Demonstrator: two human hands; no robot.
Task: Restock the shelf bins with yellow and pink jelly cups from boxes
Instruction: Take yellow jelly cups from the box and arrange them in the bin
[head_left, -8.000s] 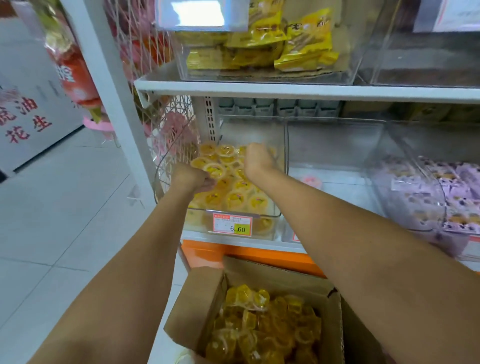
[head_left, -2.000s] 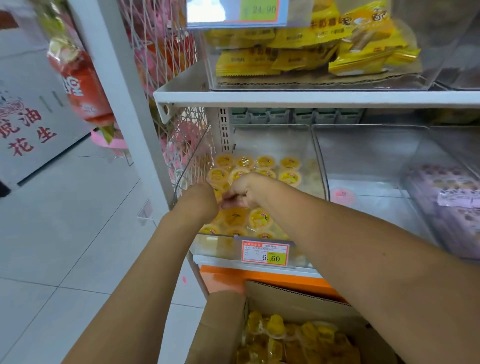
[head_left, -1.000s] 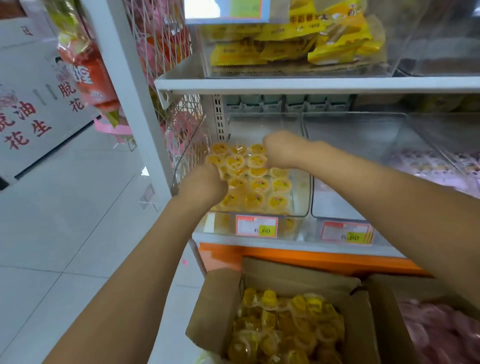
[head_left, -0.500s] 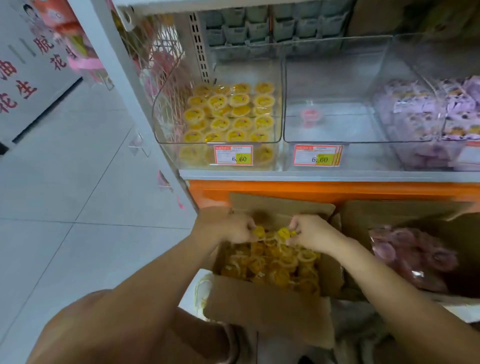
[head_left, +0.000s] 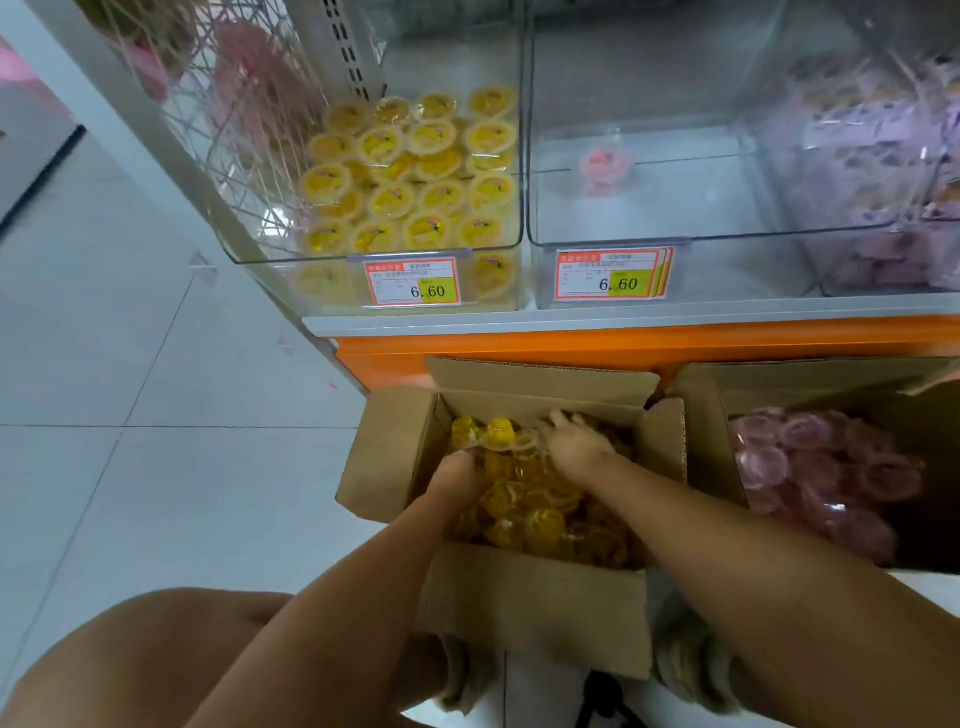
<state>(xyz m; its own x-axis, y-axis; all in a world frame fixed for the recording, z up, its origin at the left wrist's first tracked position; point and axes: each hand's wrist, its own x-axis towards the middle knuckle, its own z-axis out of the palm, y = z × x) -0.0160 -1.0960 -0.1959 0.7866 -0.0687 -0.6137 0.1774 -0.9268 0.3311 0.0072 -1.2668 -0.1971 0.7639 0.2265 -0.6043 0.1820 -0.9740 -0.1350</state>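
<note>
Yellow jelly cups are lying in the box, where my hands are now digging, down from the shelf bin, for another load: right hand resting spread on them, left hand buried by the left edge, perhaps grasping; I cannot tell.

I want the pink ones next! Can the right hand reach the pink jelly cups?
Probably yes: the pink jelly cups lie uncovered in the open box beside the right hand; only a cardboard wall stands between.
</note>
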